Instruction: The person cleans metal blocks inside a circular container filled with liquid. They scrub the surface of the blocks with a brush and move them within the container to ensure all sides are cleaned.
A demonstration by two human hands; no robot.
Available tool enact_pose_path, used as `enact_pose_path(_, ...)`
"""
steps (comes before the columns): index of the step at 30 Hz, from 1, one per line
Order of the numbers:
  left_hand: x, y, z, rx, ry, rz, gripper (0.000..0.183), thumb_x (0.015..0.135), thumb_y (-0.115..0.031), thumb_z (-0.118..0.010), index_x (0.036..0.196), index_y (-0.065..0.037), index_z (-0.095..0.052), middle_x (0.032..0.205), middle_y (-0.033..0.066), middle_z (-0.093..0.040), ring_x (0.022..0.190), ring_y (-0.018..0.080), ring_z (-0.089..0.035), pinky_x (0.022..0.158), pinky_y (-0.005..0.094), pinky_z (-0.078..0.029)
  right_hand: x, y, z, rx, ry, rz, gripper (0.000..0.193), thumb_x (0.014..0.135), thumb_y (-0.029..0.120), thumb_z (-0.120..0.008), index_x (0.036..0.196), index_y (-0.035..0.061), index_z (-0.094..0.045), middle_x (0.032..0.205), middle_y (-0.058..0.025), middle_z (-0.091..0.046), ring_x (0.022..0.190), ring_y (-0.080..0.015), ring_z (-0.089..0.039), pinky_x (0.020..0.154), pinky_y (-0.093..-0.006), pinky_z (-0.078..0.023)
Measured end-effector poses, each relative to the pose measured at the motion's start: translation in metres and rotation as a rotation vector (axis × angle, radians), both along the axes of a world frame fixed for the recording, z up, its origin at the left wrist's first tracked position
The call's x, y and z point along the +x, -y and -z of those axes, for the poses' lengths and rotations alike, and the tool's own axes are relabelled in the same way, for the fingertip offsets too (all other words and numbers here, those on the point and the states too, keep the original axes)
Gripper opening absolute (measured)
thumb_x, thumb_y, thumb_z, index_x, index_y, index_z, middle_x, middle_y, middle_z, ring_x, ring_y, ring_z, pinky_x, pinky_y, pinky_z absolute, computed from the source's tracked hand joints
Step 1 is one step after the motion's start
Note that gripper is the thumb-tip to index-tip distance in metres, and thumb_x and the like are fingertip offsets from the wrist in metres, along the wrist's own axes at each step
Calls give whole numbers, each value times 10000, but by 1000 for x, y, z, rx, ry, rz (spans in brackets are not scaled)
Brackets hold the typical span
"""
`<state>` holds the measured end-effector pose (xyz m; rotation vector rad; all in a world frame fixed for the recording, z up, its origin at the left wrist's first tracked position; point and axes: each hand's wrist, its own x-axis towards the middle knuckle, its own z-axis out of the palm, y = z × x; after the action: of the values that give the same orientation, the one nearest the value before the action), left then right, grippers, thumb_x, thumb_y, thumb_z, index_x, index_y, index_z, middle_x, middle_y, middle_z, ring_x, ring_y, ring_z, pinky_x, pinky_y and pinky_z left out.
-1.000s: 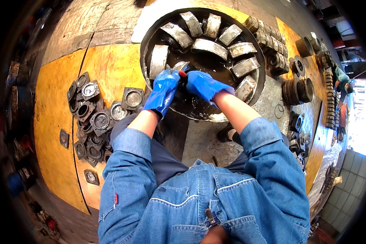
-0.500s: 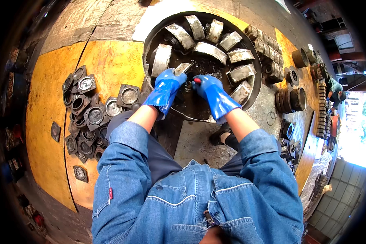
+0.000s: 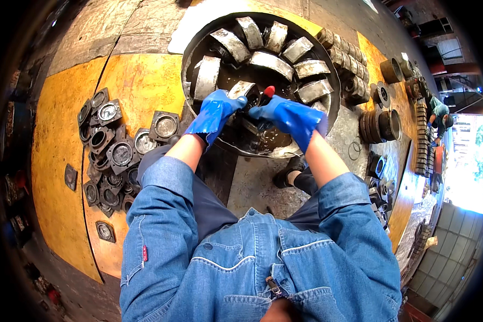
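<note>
Both my hands wear long blue rubber gloves and work over a large round, dark tub. My left hand (image 3: 220,107) is closed on the near end of a curved metal block (image 3: 242,89), silvery on top and wet. My right hand (image 3: 278,111), just beside it, is wrapped round a tool with a red end (image 3: 269,91) that sticks up past the thumb; the rest of the tool is hidden. Several more curved metal blocks (image 3: 271,63) stand around inside the tub (image 3: 185,80), which holds dark liquid.
Square dark metal parts with round openings (image 3: 122,154) lie heaped on yellow boards (image 3: 59,139) to my left. Stacked curved blocks (image 3: 354,88) and metal rings (image 3: 381,126) stand right of the tub. Another person (image 3: 440,114) bends over at the far right.
My right hand has turned, so the red end of its tool now points up and away. The left hand has shifted slightly with the block, and the whole view has moved a little.
</note>
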<state>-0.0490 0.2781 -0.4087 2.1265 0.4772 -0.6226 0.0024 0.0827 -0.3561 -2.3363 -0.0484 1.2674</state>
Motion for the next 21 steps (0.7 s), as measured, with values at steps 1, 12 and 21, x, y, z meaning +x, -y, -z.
enact_pose_path(1,0,-4,2,-3,-2,7,709,799,-635,-725,1196,-48,-734,1103,203,-751,1087,352,-713,919,428,-552,-2,-1,5,-35,59,-103,472,830,459,-735,1077,57,-751,876,-118,-737,751,-213,-677,683,-366,-524)
enact_pose_path(12,-6,-2,-3,-11,102,-24,618,857,-552,-728,1115,9,-734,989,213,-749,914,312,-719,833,410,-526,-21,-8,21,-279,543,-483,302,971,313,-604,1242,220,-700,1230,-91,-719,1145,-335,-673,939,-446,-552)
enact_pose_path(21,-7,-3,-29,22,-3,-20,724,827,-636,-724,1208,-20,-720,1125,225,-742,1093,366,-709,928,422,-548,-18,7,41,-126,669,-266,345,931,337,-649,1248,218,-717,1237,-98,-720,1156,-317,-677,981,-427,-548)
